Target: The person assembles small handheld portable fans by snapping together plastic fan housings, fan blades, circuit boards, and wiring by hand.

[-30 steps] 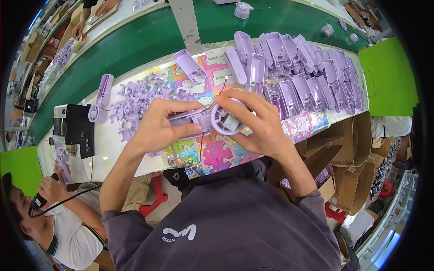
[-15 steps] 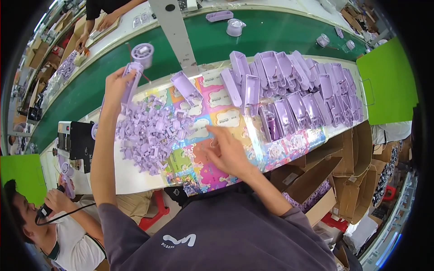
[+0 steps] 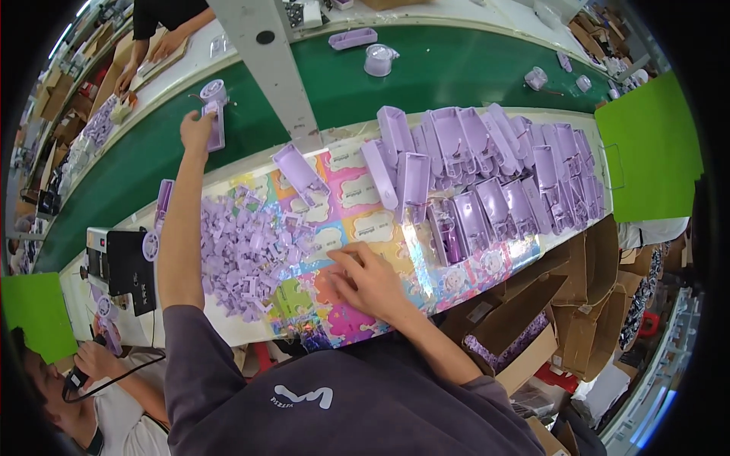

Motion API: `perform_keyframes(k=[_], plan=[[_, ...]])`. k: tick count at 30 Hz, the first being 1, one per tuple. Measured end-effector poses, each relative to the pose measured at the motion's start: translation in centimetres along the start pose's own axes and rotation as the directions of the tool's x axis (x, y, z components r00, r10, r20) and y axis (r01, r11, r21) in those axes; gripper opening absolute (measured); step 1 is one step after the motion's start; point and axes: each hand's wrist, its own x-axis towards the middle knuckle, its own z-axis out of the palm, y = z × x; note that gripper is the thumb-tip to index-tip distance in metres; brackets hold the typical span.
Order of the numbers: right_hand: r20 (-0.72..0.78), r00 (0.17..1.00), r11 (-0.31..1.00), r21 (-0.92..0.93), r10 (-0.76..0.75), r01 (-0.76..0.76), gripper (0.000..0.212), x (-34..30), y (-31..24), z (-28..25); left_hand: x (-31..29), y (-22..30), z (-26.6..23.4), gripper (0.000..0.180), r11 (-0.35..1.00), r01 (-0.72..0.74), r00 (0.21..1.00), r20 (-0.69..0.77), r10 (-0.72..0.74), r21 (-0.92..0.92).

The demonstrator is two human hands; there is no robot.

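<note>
My left hand [image 3: 197, 131] is stretched far out over the green belt, its fingers apart. At its fingertips a lilac plastic fan housing with a long handle [image 3: 216, 129] lies on the belt, its round fan end pointing away from me. The handle's edge is partly behind my thumb and fingers. My right hand [image 3: 370, 283] hovers low over the colourful printed sheet [image 3: 372, 226], fingers loosely spread and nothing in them. Left of it lies a heap of small lilac plastic parts [image 3: 247, 254]. A single lilac handle shell [image 3: 301, 173] rests beyond the heap.
Rows of lilac handle shells [image 3: 471, 213] cover the table's right side. A grey metal post [image 3: 266, 68] rises at the belt's near edge. A black device [image 3: 131, 273] stands at the left, near a seated co-worker [image 3: 114, 387]. Open cardboard boxes [image 3: 525, 346] stand below right.
My left hand has carried the fan housing farther out and set it down on the belt, its fingers loosening. My right hand stays over the sheet, while the whole view has shifted slightly.
</note>
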Motion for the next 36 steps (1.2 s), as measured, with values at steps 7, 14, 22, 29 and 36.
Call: perform_keyframes(k=[7,14,22,29,36], plan=[[0.027,0.998,0.977,-0.207,-0.052,0.056,0.039,2.3,-0.8,0.7,-13.2,10.1,-4.5,0.013,0.698,-0.713,0.677,-0.192,0.711,0.069],[0.004,0.981,0.957,-0.221,-0.194,0.190,0.027,1.9,0.2,2.2,-22.3,12.9,-5.8,0.012,0.308,-0.947,0.256,0.363,0.896,-0.091],[-0.116,0.975,0.976,-0.127,-0.191,0.176,0.025,1.3,0.7,1.7,-19.7,9.2,-13.2,0.026,0.518,-0.771,0.634,0.367,0.681,0.371],[-0.140,0.978,0.988,-0.048,-0.155,0.150,0.025,1.9,0.2,1.5,-17.8,0.1,-21.7,0.078,0.500,-0.339,0.940,0.271,0.206,0.797],[-0.103,0.989,0.994,-0.044,-0.109,0.105,0.025,1.7,0.5,1.6,-18.1,-4.0,-21.2,0.057,0.744,-0.265,0.964,0.160,0.212,0.614]])
